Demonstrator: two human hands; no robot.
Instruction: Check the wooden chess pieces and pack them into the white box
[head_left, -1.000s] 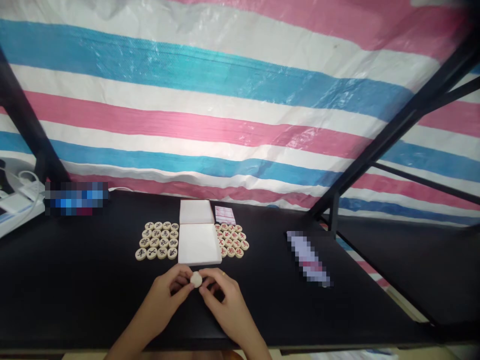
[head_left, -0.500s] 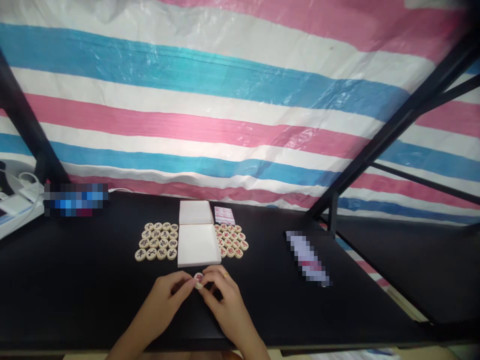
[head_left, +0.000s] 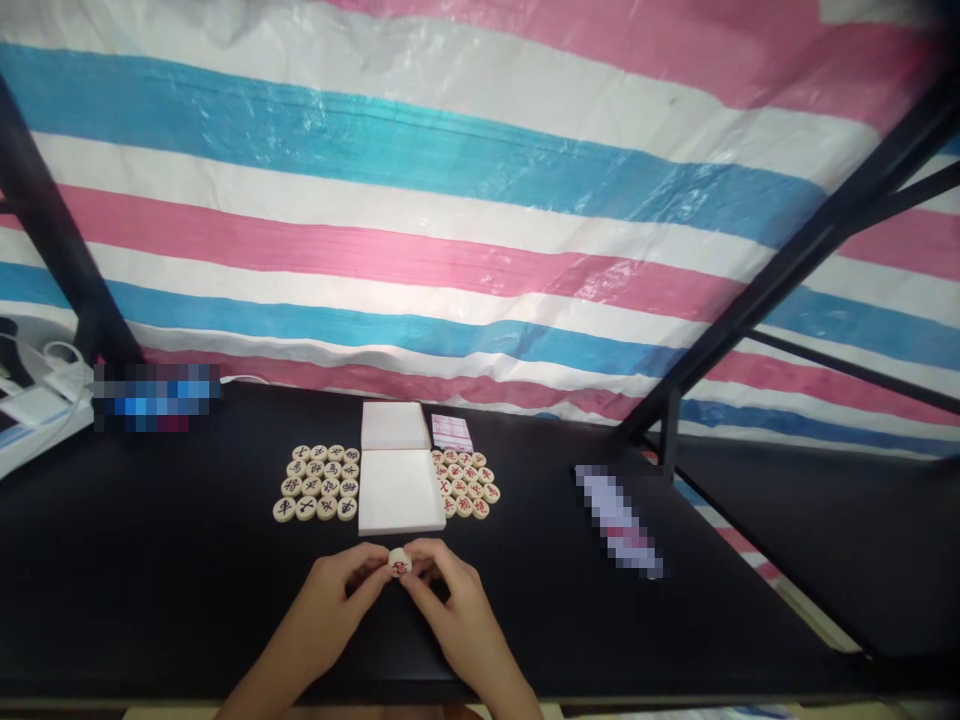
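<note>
Between my two hands, in front of the box, is a round cream xiangqi piece (head_left: 400,563) with a red character. The fingertips of my left hand (head_left: 335,598) pinch its left side. From the other side, the thumb and fingers of my right hand (head_left: 451,592) grip it too. Just beyond lies a white box (head_left: 399,490), its lid folded back. Rows of black-character pieces (head_left: 316,486) lie to the left of the box. Red-character pieces (head_left: 465,486) lie in rows along its right side, the nearest partly hidden by the box wall.
A folded paper with red lines (head_left: 451,433) lies behind the red pieces. A blurred pale item (head_left: 619,522) is farther right on the black table (head_left: 187,590). At the back left are a blurred blue item (head_left: 157,397) and white cables. Black posts and a striped sheet stand behind.
The piece has turned between my fingers, so its red character now faces lower and more cream edge shows on top. My right fingers have shifted slightly. The view has moved a little.
</note>
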